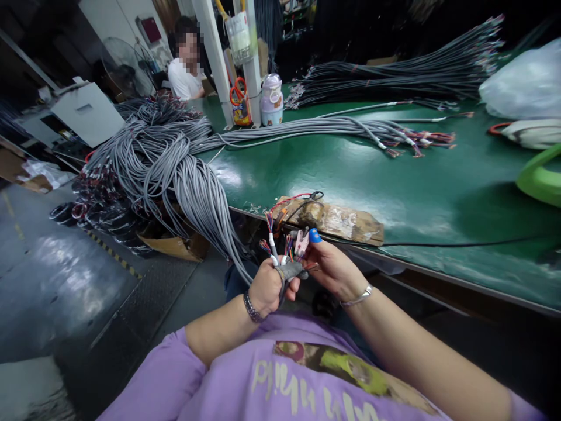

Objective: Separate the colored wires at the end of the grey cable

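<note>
In front of my body, my left hand [268, 287] is closed around several grey cables [272, 248] with white-wrapped ends. Thin coloured wires [268, 221] fan out of them. A grey covering [290, 270] is on its thumb. Just to the right, my right hand [336, 270] pinches a small pale pink piece [301, 242] close to the wire ends; its exact kind is unclear. The right thumb wears a blue cover [314, 235]. Some fingers of both hands are hidden behind the cables.
A wooden board [359, 225] with red and black leads lies at the edge of the green table [438, 193]. Grey cable bundles [175, 169] hang off its left side. Black cables [385, 82], a lidded bottle [272, 102] and scissors [238, 90] are behind. A person [186, 76] sits beyond.
</note>
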`<state>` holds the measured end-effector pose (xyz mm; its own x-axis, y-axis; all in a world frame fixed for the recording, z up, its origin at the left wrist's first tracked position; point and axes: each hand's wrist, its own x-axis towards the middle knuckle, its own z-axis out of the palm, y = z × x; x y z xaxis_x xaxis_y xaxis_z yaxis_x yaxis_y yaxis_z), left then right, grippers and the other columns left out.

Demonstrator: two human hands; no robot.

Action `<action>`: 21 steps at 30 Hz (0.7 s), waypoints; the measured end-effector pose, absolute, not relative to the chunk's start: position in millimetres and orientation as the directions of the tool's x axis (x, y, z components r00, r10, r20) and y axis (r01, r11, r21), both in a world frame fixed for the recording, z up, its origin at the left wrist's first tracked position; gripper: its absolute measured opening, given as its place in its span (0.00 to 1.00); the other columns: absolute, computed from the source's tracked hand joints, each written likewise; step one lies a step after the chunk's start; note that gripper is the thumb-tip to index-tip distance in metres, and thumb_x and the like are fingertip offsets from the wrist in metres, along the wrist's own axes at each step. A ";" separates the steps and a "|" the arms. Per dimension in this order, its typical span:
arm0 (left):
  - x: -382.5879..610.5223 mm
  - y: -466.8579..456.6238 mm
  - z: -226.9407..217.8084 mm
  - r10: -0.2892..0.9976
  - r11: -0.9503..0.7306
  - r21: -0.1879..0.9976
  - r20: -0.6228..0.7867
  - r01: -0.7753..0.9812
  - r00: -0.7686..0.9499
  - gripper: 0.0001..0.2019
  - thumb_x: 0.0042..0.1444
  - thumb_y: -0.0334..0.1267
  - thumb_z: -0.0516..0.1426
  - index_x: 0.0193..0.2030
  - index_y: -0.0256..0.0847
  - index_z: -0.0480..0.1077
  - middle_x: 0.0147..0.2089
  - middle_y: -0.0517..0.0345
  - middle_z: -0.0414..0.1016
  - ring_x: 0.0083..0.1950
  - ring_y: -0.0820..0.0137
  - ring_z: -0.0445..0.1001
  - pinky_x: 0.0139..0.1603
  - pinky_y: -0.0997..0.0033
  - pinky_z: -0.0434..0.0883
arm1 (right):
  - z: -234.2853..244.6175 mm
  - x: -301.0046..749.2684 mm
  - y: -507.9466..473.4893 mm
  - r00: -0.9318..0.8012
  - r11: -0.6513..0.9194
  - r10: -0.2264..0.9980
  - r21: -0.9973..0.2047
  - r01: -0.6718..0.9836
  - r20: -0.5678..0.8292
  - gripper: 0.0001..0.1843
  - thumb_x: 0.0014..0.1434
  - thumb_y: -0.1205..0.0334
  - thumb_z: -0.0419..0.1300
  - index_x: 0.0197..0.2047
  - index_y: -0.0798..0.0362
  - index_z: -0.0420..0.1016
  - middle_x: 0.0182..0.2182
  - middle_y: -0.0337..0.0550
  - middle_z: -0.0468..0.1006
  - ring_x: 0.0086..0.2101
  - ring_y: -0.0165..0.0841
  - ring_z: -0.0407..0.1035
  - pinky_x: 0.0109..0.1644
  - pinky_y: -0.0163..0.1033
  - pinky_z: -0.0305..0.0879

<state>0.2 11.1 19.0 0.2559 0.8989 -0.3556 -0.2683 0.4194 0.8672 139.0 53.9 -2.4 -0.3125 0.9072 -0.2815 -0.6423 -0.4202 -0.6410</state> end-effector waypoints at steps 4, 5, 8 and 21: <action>0.6 10.6 19.5 0.888 0.441 0.859 -0.376 -0.259 0.266 0.23 0.39 0.55 0.67 0.25 0.35 0.67 0.14 0.63 0.65 0.11 0.79 0.58 0.11 0.79 0.56 | -2.5 137.0 53.1 -0.303 -0.409 0.912 -0.645 -0.645 -0.276 0.17 0.52 0.46 0.67 0.35 0.51 0.78 0.28 0.40 0.79 0.29 0.30 0.70 0.34 0.34 0.68; 0.5 10.2 19.4 0.887 0.441 0.860 -0.376 -0.257 0.267 0.23 0.39 0.55 0.67 0.25 0.35 0.67 0.14 0.63 0.65 0.11 0.79 0.58 0.11 0.79 0.56 | -2.2 136.6 52.5 -0.305 -0.412 0.911 -0.647 -0.641 -0.278 0.18 0.53 0.45 0.67 0.36 0.52 0.78 0.29 0.40 0.79 0.29 0.30 0.70 0.33 0.35 0.68; -0.2 9.3 18.4 0.892 0.432 0.865 -0.368 -0.257 0.262 0.23 0.39 0.55 0.66 0.25 0.36 0.67 0.14 0.63 0.65 0.11 0.79 0.58 0.10 0.79 0.55 | -1.0 135.9 50.8 -0.329 -0.424 0.905 -0.648 -0.633 -0.271 0.21 0.54 0.41 0.63 0.36 0.51 0.77 0.28 0.41 0.79 0.27 0.31 0.70 0.31 0.35 0.67; -3.1 -3.9 21.2 0.924 0.369 0.887 -0.320 -0.276 0.207 0.22 0.41 0.54 0.66 0.24 0.36 0.66 0.14 0.62 0.66 0.11 0.78 0.59 0.11 0.79 0.56 | 7.3 139.2 48.1 -0.302 -0.414 0.909 -0.686 -0.598 -0.287 0.11 0.55 0.53 0.66 0.35 0.52 0.78 0.28 0.39 0.78 0.29 0.29 0.70 0.34 0.34 0.68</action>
<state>-3.1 -3.9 21.2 0.2075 0.9243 -0.3203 -0.2759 0.3694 0.8873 139.2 48.1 7.3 -0.3015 0.9094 -0.2866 -0.5975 -0.4145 -0.6864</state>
